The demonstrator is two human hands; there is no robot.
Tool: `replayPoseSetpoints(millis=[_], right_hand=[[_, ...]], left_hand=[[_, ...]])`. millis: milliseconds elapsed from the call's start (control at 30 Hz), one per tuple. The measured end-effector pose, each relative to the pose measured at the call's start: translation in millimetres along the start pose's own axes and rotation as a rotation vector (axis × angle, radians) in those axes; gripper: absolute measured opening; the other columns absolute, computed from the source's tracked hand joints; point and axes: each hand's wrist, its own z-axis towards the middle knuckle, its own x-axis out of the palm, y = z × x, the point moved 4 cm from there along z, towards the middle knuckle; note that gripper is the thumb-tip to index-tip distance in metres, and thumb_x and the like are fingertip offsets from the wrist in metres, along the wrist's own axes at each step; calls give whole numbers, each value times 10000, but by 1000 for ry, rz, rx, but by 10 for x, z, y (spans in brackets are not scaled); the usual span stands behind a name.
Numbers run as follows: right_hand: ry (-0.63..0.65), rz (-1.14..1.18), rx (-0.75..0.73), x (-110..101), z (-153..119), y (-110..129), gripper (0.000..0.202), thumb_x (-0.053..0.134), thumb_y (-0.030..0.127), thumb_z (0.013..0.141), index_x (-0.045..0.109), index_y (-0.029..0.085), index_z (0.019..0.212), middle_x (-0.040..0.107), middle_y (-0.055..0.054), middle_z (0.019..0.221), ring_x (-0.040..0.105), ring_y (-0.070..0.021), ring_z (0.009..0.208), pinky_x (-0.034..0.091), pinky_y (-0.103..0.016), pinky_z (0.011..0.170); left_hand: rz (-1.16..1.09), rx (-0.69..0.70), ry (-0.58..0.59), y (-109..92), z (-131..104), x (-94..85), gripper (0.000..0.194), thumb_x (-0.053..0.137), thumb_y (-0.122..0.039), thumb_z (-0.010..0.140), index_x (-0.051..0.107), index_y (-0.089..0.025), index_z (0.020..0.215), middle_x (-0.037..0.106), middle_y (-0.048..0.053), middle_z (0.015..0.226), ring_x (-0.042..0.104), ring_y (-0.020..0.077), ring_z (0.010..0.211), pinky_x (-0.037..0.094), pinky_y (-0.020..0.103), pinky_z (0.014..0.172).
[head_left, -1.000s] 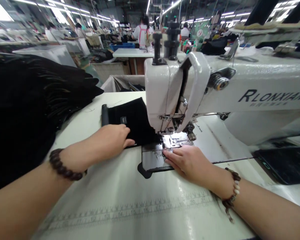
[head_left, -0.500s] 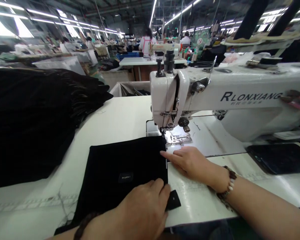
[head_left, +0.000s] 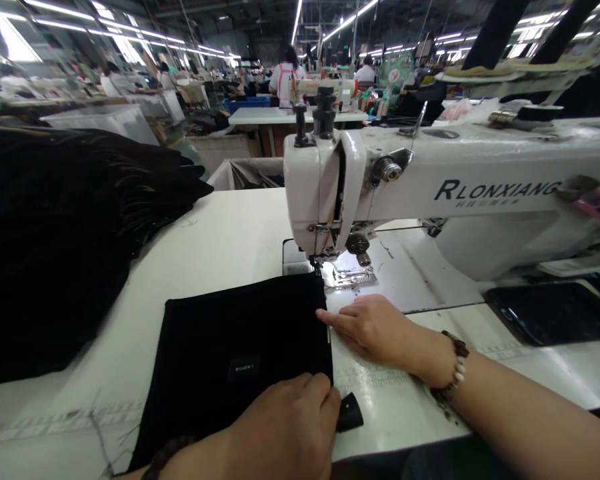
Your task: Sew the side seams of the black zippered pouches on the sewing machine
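A flat black fabric piece (head_left: 205, 347) with a small label (head_left: 244, 367) lies on the sewing table, its far right corner under the needle area of the white sewing machine (head_left: 313, 193). My left hand (head_left: 290, 420) is closed on the fabric's right edge near the front, its fingertips partly hidden. From beside that hand a short black tab (head_left: 350, 412) with a small round mark sticks out. My right hand (head_left: 367, 327) rests to the right, its index finger stretched out and touching the fabric's edge just before the presser foot. The other right fingers are loosely bent, holding nothing.
A big heap of black fabric pieces (head_left: 55, 240) covers the table's left side. A phone (head_left: 555, 312) lies at the right, below the machine arm. Behind the table stands a bin (head_left: 225, 175). Farther back, a person in a pink-strapped apron (head_left: 285, 83) stands at another machine.
The view has shifted slightly, so the machine and fabric appear farther left. The black tab by my left hand has tilted up or curled. Both hands keep their places on the fabric's edge.
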Motion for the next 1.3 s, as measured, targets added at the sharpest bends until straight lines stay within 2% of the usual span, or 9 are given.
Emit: replayPoseSetpoints(millis=[233,367,467,567,733,933,1100,1200,1300], right_hand=[[14,-27,38,20,36,-47,405,449,92,827,476,106,1231,621,-15,652,488,-130,513,239,-281,464],[59,229,59,-205,-86,51,382,433,84,819,512,142,1188,645,-29,798,558,-130,642,377,-254,563],[61,457,34,-381,-290,262,439,491,73,770,474,182,1195,626,-13,945,577,-112,796,431,-202,711],[-144,402,72,-438,-427,439,532,583,160,743,403,139,1243,573,-84,1093,544,-177,943,440,-273,821],[-573,59,-52,-409,-395,643,255,405,69,819,571,53,1012,616,-138,968,556,-228,875,457,-384,780],[-744,-24,-148,-483,-346,706,248,385,55,789,620,5,849,649,-169,827,589,-252,791,498,-359,667],[-647,135,-35,-503,-393,665,187,440,115,836,610,54,882,657,-132,823,594,-205,776,501,-320,698],[-480,339,78,-506,-394,461,210,439,214,879,587,88,959,650,-108,886,590,-168,819,496,-277,723],[-237,441,38,-462,-322,223,267,367,152,890,548,109,1082,591,-106,1109,530,-153,1010,431,-294,878]], left_hand=[[71,5,-52,1,52,29,176,444,-123,799,553,-89,933,607,85,847,575,185,723,495,272,626],[207,16,-229,-5,-43,12,263,368,-91,815,546,-81,1009,627,72,794,588,185,654,496,274,565],[280,20,-412,18,-219,-42,290,319,-73,850,543,-110,1031,645,53,839,602,169,725,495,265,667],[345,-15,-575,40,-379,-102,297,323,-44,862,538,-122,1051,645,37,941,589,159,867,444,272,843],[393,14,-624,-45,-394,-103,298,313,-57,877,558,-113,1037,637,44,969,578,162,912,422,276,878],[381,-174,-654,-5,-299,-95,285,344,-110,867,547,-74,1062,609,129,1019,580,216,899,479,336,773],[344,-80,-528,55,-319,-83,332,334,-95,865,526,-76,1135,549,135,1192,522,221,1057,456,319,870],[276,-33,-509,105,-366,-84,339,356,-88,852,532,-84,1141,554,110,1201,510,205,1085,446,291,901],[254,-26,-568,176,-418,-91,356,381,-54,820,535,-82,1140,559,108,1194,515,198,1080,441,291,912]])
